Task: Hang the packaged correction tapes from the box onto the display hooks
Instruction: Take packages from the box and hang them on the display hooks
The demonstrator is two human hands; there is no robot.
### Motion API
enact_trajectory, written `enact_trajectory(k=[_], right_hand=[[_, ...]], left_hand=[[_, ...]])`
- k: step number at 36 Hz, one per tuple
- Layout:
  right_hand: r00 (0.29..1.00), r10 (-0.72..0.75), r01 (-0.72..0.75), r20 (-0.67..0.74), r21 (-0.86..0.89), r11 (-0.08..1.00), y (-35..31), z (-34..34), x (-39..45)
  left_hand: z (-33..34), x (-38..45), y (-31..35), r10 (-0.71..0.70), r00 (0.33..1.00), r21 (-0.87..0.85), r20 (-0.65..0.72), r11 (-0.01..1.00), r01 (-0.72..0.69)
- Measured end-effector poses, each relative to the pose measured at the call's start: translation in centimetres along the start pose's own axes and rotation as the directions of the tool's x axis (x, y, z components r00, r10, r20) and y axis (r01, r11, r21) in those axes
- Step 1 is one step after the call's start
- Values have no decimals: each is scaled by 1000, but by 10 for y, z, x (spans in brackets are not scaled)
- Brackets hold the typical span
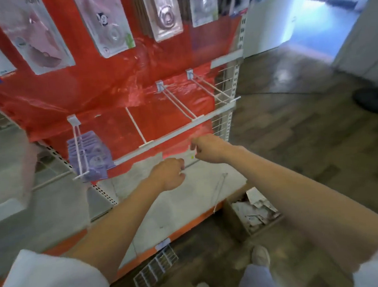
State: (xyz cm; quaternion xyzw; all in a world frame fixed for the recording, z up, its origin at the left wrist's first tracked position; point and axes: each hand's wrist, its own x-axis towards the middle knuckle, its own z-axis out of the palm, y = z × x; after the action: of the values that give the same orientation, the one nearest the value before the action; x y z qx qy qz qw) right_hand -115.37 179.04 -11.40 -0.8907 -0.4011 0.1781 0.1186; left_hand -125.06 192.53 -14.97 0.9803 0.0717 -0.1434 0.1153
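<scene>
Single head-worn wide-angle view, looking forward and steeply down at the red display panel (115, 85), close, about arm's reach, edges bent, somewhat blurred, perhaps from motion.

Pretty clearly a shop, looks like the stationery aisle. There's a retail display rack (235, 80) with slotted metal uprights and a red backing sheet (110, 81), white wire display hooks (180, 105) sticking out of it, and a row of blister-packed items (106, 20) hanging along the top. One hook carries a stack of purple packs (94, 155). Down on the wooden floor (296, 135) sits a cardboard box (234, 216) of stock, plus a price label (163, 244) on the orange base shelf (190, 227).
</scene>
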Motion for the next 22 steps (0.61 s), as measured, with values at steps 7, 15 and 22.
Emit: enact_trajectory(k=[7, 15, 22], right_hand=[[974, 224, -223, -29, 51, 974, 93, -9, -54], [897, 443, -441, 16, 120, 889, 199, 1, -104], [828, 555, -557, 75, 222, 800, 271, 22, -115]], left_hand=[[13, 54, 77, 198, 979, 13, 44, 980, -198], [43, 110, 170, 310, 940, -46, 139, 951, -307], [71, 147, 213, 296, 940, -43, 171, 955, -293]])
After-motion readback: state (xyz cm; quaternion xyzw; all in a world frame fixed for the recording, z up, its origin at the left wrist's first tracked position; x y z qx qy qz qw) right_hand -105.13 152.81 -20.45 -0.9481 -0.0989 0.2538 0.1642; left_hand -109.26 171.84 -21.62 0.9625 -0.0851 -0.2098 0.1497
